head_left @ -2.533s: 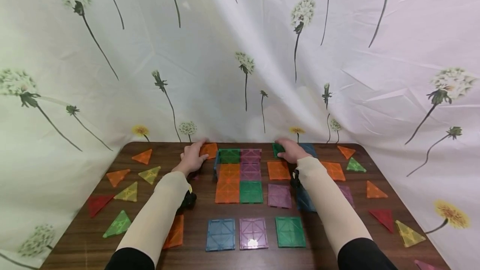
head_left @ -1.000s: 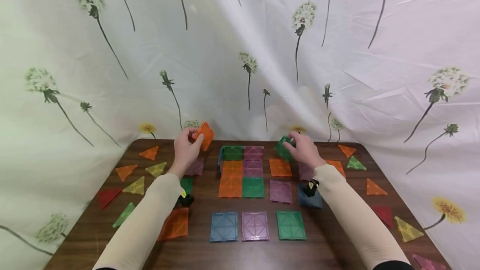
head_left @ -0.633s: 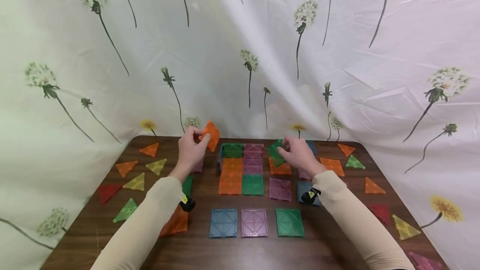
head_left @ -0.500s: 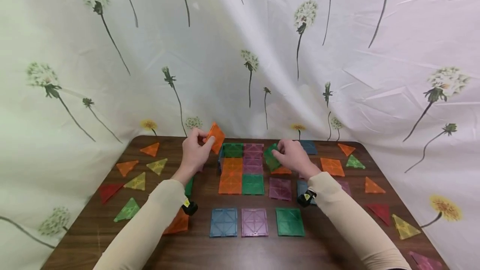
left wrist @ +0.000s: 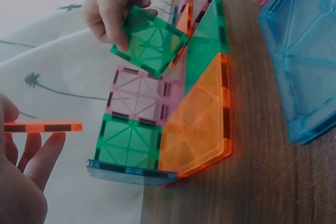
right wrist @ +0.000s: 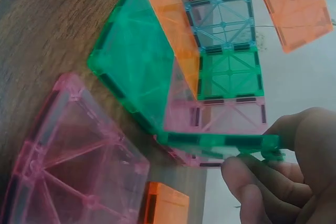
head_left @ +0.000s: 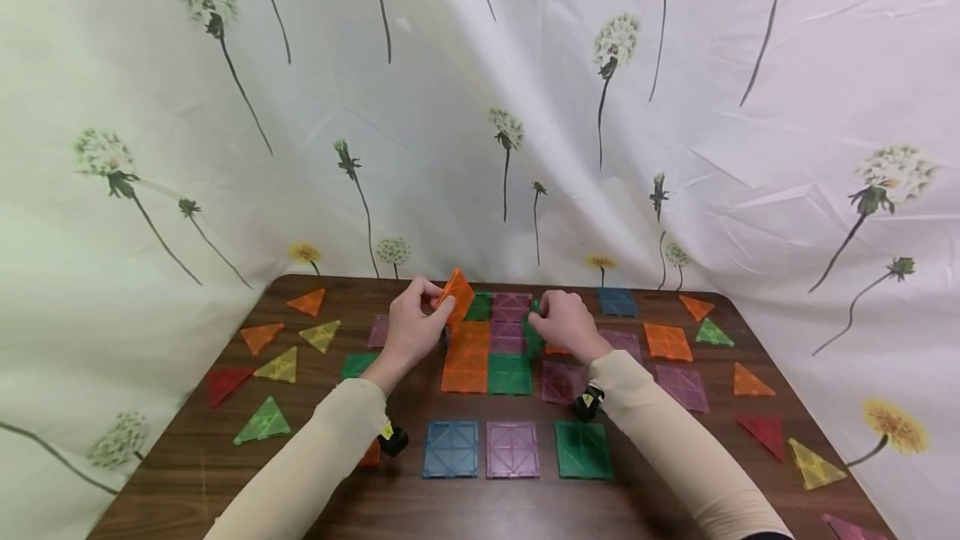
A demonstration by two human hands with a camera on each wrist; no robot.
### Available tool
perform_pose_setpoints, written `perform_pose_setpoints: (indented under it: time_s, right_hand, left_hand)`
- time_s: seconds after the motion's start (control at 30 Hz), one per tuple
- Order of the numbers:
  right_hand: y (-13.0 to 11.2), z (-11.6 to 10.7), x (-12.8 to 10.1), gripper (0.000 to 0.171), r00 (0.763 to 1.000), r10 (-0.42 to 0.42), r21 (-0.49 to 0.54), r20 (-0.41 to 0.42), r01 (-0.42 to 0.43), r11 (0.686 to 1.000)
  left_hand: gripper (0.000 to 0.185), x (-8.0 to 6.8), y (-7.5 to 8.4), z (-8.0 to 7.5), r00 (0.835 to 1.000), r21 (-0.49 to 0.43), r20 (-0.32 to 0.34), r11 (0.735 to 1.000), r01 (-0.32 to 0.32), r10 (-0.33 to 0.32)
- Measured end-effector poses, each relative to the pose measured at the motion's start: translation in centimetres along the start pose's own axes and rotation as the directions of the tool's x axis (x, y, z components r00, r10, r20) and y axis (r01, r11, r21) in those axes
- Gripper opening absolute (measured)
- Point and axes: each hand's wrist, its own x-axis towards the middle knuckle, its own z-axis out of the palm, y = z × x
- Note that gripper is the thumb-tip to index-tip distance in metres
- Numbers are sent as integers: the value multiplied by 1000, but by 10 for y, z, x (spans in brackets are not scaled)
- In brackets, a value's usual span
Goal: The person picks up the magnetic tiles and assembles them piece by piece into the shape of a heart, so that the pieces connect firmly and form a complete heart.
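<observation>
1. Two hands are working at once: my left hand (head_left: 414,330) is pinching an orange square tile (head_left: 455,297) upright between thumb and curled fingers, just left of the tile structure (head_left: 489,340).
2. My right hand (head_left: 561,322) is gripping a green square tile (left wrist: 150,40) on edge at the structure's right side, fingers curled around its rim.
3. I am judging this to be the wall-raising step; the next move is calling for each tile's edge to meet the flat base squarely so it stands upright.
4. Loose square tiles (head_left: 512,448) and triangle tiles (head_left: 279,367) are lying scattered across the dark wooden surface (head_left: 187,482), well apart from the structure.
5. Behind it, a pale curtain (head_left: 480,107) printed with dandelions is hanging as the backdrop.
</observation>
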Motion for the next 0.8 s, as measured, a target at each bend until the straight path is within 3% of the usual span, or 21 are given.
perform_pose_setpoints:
  time_s: [0.33,0.5,0.8]
  right_hand:
    - [7,10,3,35,999,-25,9,-39,25,1000]
    - [5,7,7,38,1000,-15,23,-18,16,1000]
    - [-4,3,16,44,997,30,62,66,-34,998]
  left_hand:
    - [9,-7,1,5,1000,-33,21,999,16,-15]
    - [10,-12,0,8,999,-47,46,998,29,-27]
    - [11,-15,-1,12,1000,-28,29,1000,10,-9]
